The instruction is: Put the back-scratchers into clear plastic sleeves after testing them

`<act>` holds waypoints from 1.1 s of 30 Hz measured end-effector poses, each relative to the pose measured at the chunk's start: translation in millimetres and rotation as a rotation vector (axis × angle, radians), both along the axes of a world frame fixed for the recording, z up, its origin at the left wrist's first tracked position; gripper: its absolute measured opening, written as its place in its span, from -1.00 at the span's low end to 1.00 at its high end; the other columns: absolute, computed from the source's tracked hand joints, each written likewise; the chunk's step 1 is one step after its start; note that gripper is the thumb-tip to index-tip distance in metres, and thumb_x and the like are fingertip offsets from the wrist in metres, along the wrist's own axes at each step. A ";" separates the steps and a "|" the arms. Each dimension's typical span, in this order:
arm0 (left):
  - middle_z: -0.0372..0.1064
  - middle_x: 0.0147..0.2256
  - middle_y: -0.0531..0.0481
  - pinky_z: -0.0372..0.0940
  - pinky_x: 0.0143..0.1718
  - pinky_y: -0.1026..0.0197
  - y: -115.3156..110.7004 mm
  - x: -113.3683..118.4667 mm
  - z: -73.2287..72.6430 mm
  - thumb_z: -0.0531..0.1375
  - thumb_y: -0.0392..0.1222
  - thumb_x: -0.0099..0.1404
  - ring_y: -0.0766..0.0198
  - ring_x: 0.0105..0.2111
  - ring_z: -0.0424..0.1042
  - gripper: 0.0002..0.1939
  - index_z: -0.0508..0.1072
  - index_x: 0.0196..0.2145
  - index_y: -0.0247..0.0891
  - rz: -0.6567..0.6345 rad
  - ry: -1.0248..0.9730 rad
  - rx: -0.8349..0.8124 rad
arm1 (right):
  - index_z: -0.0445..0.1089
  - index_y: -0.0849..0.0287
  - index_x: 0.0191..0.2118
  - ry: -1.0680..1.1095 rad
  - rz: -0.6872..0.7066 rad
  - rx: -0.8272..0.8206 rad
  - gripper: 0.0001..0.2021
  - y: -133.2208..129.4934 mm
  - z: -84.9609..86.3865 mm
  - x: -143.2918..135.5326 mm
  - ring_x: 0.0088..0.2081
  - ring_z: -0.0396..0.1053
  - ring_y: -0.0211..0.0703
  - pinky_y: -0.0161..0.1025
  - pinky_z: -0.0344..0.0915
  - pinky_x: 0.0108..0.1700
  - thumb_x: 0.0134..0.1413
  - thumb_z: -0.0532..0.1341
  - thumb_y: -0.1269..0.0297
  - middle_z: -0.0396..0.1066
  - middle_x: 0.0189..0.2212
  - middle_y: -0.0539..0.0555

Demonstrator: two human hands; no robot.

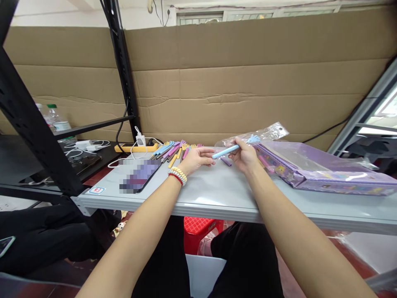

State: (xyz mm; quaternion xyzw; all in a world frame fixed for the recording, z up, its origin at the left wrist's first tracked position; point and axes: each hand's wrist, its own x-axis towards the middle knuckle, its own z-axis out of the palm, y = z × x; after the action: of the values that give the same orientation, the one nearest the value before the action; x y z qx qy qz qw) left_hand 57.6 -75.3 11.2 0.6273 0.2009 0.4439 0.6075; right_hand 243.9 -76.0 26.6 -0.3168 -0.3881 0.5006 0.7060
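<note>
A light-blue back scratcher [226,152] with a small hand-shaped end is pinched in my right hand [245,156], tilted with its head up to the right. My left hand [198,160] is by the handle's lower end, thumb and fingers stretched out and apart around the tip; whether they touch it I cannot tell. Behind my left hand lies a pile of similar back scratchers [173,150] in blue, purple and yellow. A clear plastic bag [269,131] lies behind my right hand. On the table between my hands is a short purple piece [226,161], partly hidden.
A purple box [325,165] with a clear window takes up the table's right side. At the left are a phone [141,176], a yellow power strip [136,147] and white cables. A black metal frame post [37,120] rises at the left. Cardboard [217,82] walls off the back.
</note>
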 end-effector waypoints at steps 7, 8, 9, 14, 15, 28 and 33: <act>0.45 -0.34 -0.08 0.26 -0.35 0.21 1.9 -2.1 -1.3 0.40 -0.19 -0.05 0.37 -0.43 0.39 -0.53 0.51 -0.15 -0.37 -0.112 0.039 0.030 | 0.31 0.20 -0.52 0.008 0.033 -0.017 -0.75 -1.3 0.8 1.3 -0.64 0.32 -0.34 -0.41 0.19 -0.69 -0.04 0.32 0.18 0.40 -0.63 -0.04; 0.44 -0.34 -0.07 0.25 -0.37 0.22 2.2 -2.2 -1.5 0.39 -0.16 -0.03 0.41 -0.46 0.36 -0.53 0.51 -0.14 -0.37 -0.107 0.049 0.043 | 0.31 0.20 -0.51 0.003 0.035 -0.017 -0.76 -1.4 0.7 1.5 -0.63 0.33 -0.34 -0.41 0.19 -0.69 -0.04 0.32 0.17 0.40 -0.63 -0.04; 0.42 -0.36 -0.04 0.23 -0.40 0.24 2.6 -2.3 -1.6 0.38 -0.15 -0.01 0.44 -0.49 0.33 -0.53 0.51 -0.12 -0.36 -0.102 0.062 0.057 | 0.32 0.19 -0.51 -0.009 0.042 -0.015 -0.76 -1.3 0.3 1.6 -0.63 0.33 -0.33 -0.41 0.20 -0.69 -0.04 0.32 0.16 0.41 -0.62 -0.03; 0.32 -0.50 0.08 0.12 -0.51 0.30 2.5 -2.2 -1.2 0.34 -0.08 0.00 0.50 -0.59 0.17 -0.53 0.53 -0.13 -0.34 -0.042 0.211 0.147 | 0.34 0.19 -0.47 -0.154 0.141 0.037 -0.71 -1.1 -4.2 -4.0 -0.61 0.36 -0.29 -0.40 0.20 -0.70 -0.11 0.35 0.08 0.42 -0.59 -0.01; 0.31 -0.52 0.09 0.11 -0.52 0.30 2.0 -2.1 -0.8 0.34 -0.07 0.00 0.49 -0.59 0.16 -0.57 0.55 -0.17 -0.35 -0.015 0.253 0.168 | 0.34 0.19 -0.47 -0.188 0.157 0.052 -0.70 -1.3 -5.4 -5.9 -0.61 0.35 -0.28 -0.39 0.20 -0.70 -0.13 0.36 0.07 0.42 -0.59 0.00; 0.20 -0.63 0.11 0.05 -0.53 0.30 1.2 2.6 -3.2 0.26 0.08 0.10 0.45 -0.60 0.13 -0.63 0.39 -0.55 -0.33 0.260 0.491 0.319 | 0.29 0.18 -0.49 -0.247 0.105 0.032 -0.68 0.7 -8.2 -9.2 -0.68 0.24 -0.35 -0.40 0.18 -0.75 -0.20 0.40 0.12 0.33 -0.65 -0.08; 0.32 -0.50 0.07 0.14 -0.46 0.30 0.6 2.9 -3.7 0.33 -0.03 0.04 0.43 -0.53 0.22 -0.70 0.42 -0.45 -0.33 0.263 0.464 0.323 | 0.29 0.18 -0.49 -0.243 0.086 0.013 -0.69 1.8 -8.7 -8.9 -0.67 0.25 -0.34 -0.41 0.17 -0.75 -0.21 0.40 0.13 0.35 -0.64 -0.06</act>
State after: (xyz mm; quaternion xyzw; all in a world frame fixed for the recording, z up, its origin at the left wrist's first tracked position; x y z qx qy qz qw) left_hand 60.4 -74.8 7.4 0.7690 0.3405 0.3897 0.3753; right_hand 235.0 -74.2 18.0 -0.3536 -0.4873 0.4858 0.6336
